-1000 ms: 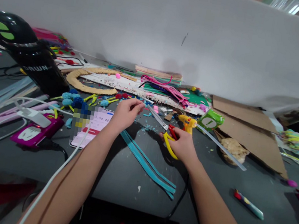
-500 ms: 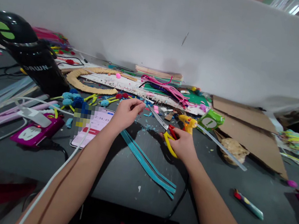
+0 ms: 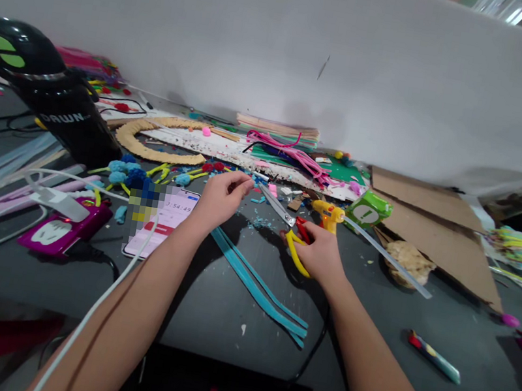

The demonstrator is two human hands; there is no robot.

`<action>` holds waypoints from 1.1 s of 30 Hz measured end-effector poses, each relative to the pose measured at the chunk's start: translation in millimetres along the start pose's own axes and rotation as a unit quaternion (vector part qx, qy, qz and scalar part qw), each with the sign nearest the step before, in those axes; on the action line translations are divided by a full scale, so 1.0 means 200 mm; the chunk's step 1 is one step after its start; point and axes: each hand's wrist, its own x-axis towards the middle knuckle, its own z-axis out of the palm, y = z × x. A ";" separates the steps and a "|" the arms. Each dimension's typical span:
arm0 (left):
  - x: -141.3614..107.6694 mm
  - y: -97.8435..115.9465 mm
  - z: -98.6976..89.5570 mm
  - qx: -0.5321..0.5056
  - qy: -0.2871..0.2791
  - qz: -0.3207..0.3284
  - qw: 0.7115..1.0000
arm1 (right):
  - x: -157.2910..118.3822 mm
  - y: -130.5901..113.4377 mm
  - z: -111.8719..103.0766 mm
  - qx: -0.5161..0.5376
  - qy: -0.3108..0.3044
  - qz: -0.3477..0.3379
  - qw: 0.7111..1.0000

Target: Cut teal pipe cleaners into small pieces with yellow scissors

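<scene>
My right hand (image 3: 319,252) is closed round the yellow and red handles of a pair of scissors (image 3: 280,208). Their silver blades point up and left, and the tips come close to my left fingertips. My left hand (image 3: 224,197) is pinched shut over the table; whatever is between its thumb and finger is too small to make out. Blue strips (image 3: 259,284) lie on the table below and between my hands. Tiny blue clippings (image 3: 260,223) are scattered under the blades. Just beyond my right hand lies a yellow glue gun (image 3: 329,214) with a clear glue stick (image 3: 392,261) in its back.
At left stand a black bottle (image 3: 64,105), a purple power strip (image 3: 68,228) with white cables, and a phone (image 3: 168,217). Blue pom-poms (image 3: 140,182) lie behind the phone. At right are a green box (image 3: 368,208), cardboard (image 3: 433,233) and a capped cutter-like stick (image 3: 433,357).
Both hands stay almost in the same place. The scissors' handles and blades look slightly closer together than before.
</scene>
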 end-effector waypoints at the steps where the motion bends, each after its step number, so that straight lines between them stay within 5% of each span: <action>1: 0.00 0.00 0.00 0.003 0.001 0.001 1.000 | 0.00 0.00 0.00 -0.002 0.001 0.000 1.000; 33: -0.01 0.03 -0.01 -0.004 -0.005 -0.007 1.000 | 0.01 0.02 0.00 -0.004 -0.001 -0.006 1.000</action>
